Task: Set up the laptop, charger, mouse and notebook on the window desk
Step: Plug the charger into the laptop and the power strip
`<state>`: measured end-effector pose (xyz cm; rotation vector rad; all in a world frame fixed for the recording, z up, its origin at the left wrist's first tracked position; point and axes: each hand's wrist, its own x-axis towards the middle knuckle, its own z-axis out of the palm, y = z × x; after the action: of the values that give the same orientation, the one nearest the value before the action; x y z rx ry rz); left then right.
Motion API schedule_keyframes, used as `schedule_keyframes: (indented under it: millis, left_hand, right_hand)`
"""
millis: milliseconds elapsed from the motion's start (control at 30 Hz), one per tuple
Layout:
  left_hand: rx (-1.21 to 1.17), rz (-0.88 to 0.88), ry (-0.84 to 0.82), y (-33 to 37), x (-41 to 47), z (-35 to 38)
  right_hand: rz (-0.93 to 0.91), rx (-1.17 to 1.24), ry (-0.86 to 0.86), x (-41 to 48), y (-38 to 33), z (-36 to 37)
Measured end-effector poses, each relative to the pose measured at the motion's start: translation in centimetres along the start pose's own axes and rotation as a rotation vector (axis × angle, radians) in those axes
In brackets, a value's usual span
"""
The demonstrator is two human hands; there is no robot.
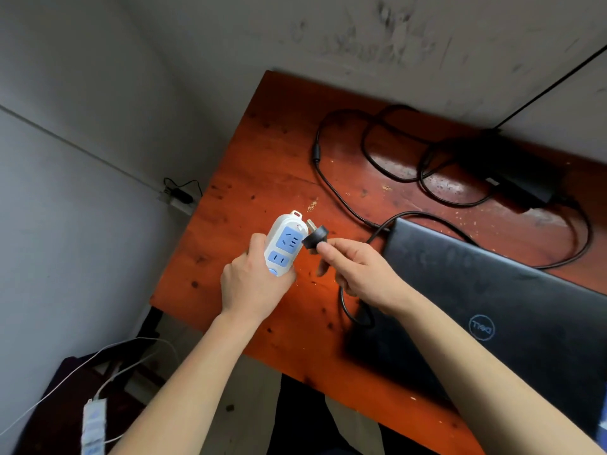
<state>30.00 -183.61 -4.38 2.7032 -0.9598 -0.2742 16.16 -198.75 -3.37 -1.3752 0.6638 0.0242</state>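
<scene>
Centre of frame: the left hand (253, 284) has its grip wrapped round the lower end of a white power strip (285, 244) with blue sockets, held just above the table (256, 152). The right hand (361, 274) pinches the black plug (314, 239) of the charger lead between thumb and fingers. The prongs point toward the strip's upper end, just beside it, and are not seated in any socket.

Right of frame: the laptop (492, 307) lies flat on the table, lid closed, logo up. The charger brick (512, 182) sits at upper right, near the wall. Its black cable (341, 198) loops loosely across the upper part of the table and reaches the laptop's upper-left corner (it looks plugged in there, though the joint is too dark to be sure).

Lower left of frame, below table level: a second strip (93, 425) with white cords (108, 349). Mid left: a wall socket (177, 196) with something black plugged in.

Progress, as judged: the laptop is placed, and the charger is laid out and apparently joined to the machine. The mains end is the step in hand. Left to do: seat the plug, set the strip down, open the lid, and place the mouse and notebook, neither of which shows anywhere in view.
</scene>
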Motion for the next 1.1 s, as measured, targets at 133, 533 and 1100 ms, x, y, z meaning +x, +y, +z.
schedule_keyframes:
  millis: [133,533,1100]
  left_hand:
    - [0.003,-0.007,0.038,0.2,0.4,-0.7]
    - [0.104,0.046,0.059,-0.7,1.3,-2.0]
    - [0.14,0.141,0.061,-0.3,1.1,-2.5]
  right_hand:
    - [-0.154,-0.265,0.109,0.0,0.0,1.1]
    - [-0.322,-0.751,0.273,0.2,-0.6,2.4]
    - [-0.222,-1.222,0.155,0.4,-4.0,4.0]
